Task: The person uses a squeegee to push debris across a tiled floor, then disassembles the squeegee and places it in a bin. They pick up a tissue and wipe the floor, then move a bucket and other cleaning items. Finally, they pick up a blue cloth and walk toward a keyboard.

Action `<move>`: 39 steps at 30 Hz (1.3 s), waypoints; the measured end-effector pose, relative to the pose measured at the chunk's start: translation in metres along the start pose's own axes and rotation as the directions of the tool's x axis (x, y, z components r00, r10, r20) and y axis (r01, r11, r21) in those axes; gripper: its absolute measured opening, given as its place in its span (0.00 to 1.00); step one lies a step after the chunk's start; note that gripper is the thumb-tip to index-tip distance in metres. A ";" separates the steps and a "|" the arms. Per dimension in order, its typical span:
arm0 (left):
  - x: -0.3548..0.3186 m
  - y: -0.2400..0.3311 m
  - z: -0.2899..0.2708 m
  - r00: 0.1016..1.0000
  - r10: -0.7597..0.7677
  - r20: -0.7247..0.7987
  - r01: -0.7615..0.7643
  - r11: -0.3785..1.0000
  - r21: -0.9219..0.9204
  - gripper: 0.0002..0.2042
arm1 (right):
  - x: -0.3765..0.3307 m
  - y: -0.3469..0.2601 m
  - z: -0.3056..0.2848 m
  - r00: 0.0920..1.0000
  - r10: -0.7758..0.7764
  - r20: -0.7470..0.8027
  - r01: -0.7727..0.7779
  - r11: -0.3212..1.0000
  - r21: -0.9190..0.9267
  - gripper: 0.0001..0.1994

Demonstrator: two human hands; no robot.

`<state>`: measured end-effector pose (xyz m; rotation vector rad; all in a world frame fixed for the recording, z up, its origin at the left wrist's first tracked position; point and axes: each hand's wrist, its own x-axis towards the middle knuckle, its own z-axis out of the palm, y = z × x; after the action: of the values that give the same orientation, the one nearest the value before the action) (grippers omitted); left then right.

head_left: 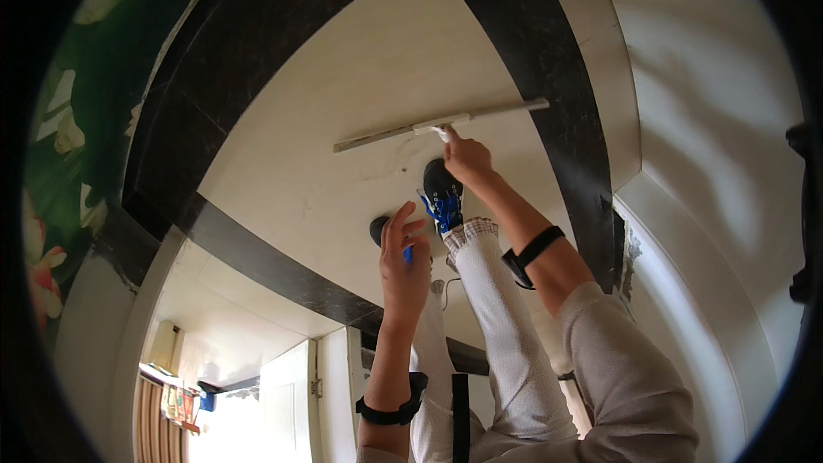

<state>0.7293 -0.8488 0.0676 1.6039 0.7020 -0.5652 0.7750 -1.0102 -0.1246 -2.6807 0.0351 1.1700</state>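
A floor squeegee [506,108] with a long, thin pale blade lies across the light floor ahead of me, its right end over the dark border strip. My right hand [467,159] is closed around the squeegee's short white handle, at the middle of the blade. Lower and to the left, my left hand [403,249] hangs in the air in front of my legs, holding nothing, its fingers loosely bent and apart. Small dark specks and a faint smear mark the floor below the blade.
My dark shoe [441,189] with blue laces stands just below the squeegee handle; the other is partly behind my left hand. Dark border strips [549,43] frame the pale floor [343,69]. A white wall [711,120] rises at right, a green floral panel [86,111] at left, and a white door [287,399] at lower left.
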 end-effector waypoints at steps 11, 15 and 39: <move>-0.015 -0.020 0.018 0.989 0.038 0.144 -0.054 0.993 0.109 0.20 | 0.077 0.220 -0.074 0.875 0.483 -0.040 -0.434 0.818 0.378 0.22; -0.026 -0.030 0.016 0.993 0.003 0.116 -0.015 0.994 0.105 0.20 | 0.075 0.149 -0.044 0.778 0.626 0.061 -0.548 0.626 0.555 0.16; -0.124 -0.088 -0.066 0.961 -0.035 -0.274 -0.047 0.956 -0.288 0.22 | 0.011 -0.195 0.097 0.928 -0.288 0.235 0.266 0.956 0.124 0.17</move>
<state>0.5778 -0.7920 0.1039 1.4170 0.9431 -0.2177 0.7338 -0.7990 -0.1600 -2.3436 -0.3141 1.3639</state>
